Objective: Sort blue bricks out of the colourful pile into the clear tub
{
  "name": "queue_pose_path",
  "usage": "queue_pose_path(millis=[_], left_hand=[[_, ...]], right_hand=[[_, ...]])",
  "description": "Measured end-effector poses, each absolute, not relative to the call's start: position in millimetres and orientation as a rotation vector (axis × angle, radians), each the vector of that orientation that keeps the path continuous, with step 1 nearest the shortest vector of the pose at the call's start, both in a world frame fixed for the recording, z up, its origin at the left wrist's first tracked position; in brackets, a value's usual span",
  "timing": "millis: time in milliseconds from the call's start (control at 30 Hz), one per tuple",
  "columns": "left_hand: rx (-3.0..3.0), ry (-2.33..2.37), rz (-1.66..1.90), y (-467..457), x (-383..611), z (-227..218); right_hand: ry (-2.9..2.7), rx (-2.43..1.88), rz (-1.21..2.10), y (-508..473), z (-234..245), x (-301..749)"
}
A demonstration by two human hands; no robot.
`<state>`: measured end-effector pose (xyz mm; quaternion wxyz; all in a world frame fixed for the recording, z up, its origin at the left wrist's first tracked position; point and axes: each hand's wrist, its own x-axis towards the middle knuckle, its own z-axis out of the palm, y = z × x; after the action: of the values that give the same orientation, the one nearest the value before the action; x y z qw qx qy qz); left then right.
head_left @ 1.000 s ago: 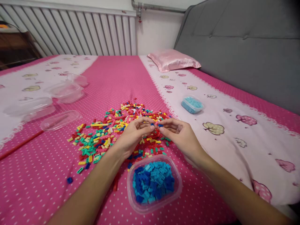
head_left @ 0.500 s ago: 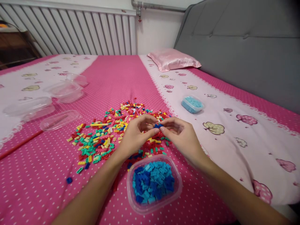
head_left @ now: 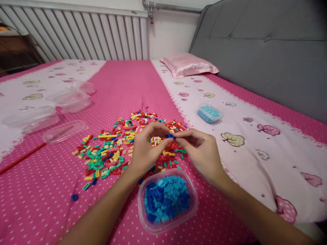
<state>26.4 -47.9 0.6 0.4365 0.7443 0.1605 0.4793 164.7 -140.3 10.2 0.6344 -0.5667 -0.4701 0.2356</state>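
Between the fingertips of both hands, dark blue building bricks (head_left: 169,136) are pinched above the loose pile. My left hand (head_left: 148,146) grips them from the left with thumb and fingers. From the right, my right hand (head_left: 200,148) closes thumb and forefinger on them. The fingers partly cover the bricks, so I cannot tell how many there are. Below the hands stands a clear plastic tub (head_left: 194,207) holding light and dark blue bricks (head_left: 167,197). A pile of mixed-colour bricks (head_left: 112,154) spreads behind and left of my hands.
A second tub (head_left: 209,114) of light blue bricks sits at the right. Clear containers (head_left: 70,97) and a lid (head_left: 65,131) lie at the left, near a red stick (head_left: 22,158). One dark blue brick (head_left: 74,197) lies apart. A pink pillow (head_left: 189,64) rests by the grey headboard (head_left: 255,51).
Both hands have shifted slightly, with the blue bricks moving a little left. The right thumb and forefinger are straighter and closer together. The tubs and pile stay put.
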Motion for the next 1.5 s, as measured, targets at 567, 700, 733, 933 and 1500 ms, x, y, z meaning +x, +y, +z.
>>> queue_pose_path(millis=[567,700,733,933,1500], left_hand=[[1.778,0.464,1.162,-49.0,22.3,3.6],[1.782,0.452,1.074,-48.9,21.1,6.5],[1.781,0.458,1.067,-48.8,21.1,6.6],[1.736,0.508,1.116,-48.7,22.2,5.2],[1.680,0.469,1.111,-44.7,23.5,3.3]], right_hand=[[-0.889,-1.263,0.733,-139.4,9.9,163.6],[-0.887,-1.241,0.742,-138.3,9.6,167.8],[-0.892,-1.236,0.745,-138.0,9.5,168.5],[-0.893,-1.204,0.775,-138.5,9.1,167.3],[-1.113,-1.229,0.633,-138.3,14.6,169.8]])
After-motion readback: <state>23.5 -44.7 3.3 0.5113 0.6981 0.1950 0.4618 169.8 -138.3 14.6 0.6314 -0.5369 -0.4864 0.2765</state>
